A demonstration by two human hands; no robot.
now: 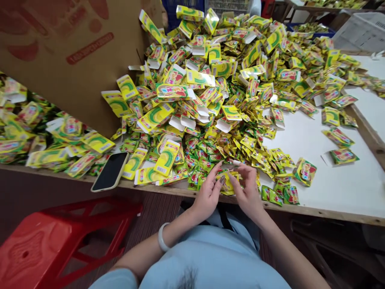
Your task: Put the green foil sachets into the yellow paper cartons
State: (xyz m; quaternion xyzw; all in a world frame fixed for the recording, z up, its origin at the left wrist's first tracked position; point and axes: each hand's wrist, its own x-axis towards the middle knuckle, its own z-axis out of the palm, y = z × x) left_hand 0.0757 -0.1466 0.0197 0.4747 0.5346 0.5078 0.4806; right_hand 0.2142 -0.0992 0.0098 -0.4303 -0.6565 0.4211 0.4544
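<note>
Sachets [227,185], a small yellow stack, sit pinched between both hands right at the near edge of the table [331,188]. The left hand [208,195] curls its fingers around the stack's left side. The right hand [248,192] grips the other side, forefinger stretched over the top. Just beyond lies a big pile [228,80] of yellow-green boxes and loose packets. A phone [110,171] rests on the table edge to the left, above a red stool [45,245].

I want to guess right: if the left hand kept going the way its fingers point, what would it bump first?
Probably the heap of small sachets just past the left hand, beyond the yellow packet it holds with the right hand; height is hard to judge.
</note>
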